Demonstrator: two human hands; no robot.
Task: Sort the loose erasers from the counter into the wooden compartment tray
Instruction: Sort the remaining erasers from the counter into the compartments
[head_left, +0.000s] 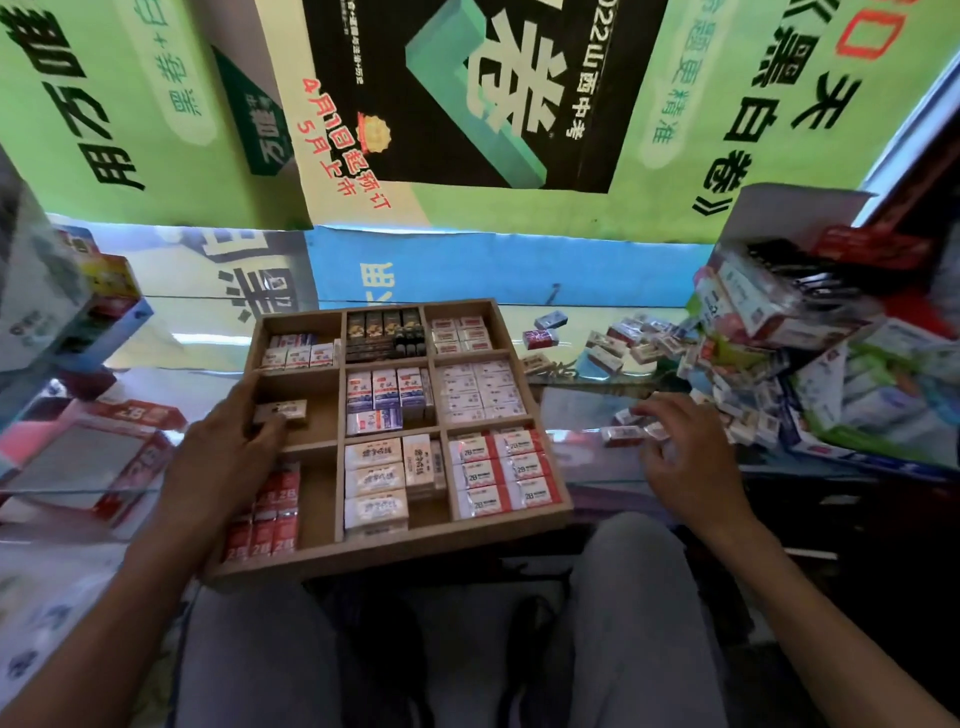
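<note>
a stationery shop: a glass display tabletop (587, 452) holds a wooden compartment tray (395, 540) of packaged erasers, opened retail cartons of stock (810, 332) heap at right, and green exam-paper advertising posters (519, 104) hang behind.

The light is daylight, soft and rather bright, and it comes through the green posters (156, 104) behind the surface (597, 431). The glass top gives strong reflections and some pale glare at the left. The bottom part, by the knees, is dim. The wide lens bends the edges strongly. The pile of boxes (831, 364) at right is blurred.
</note>
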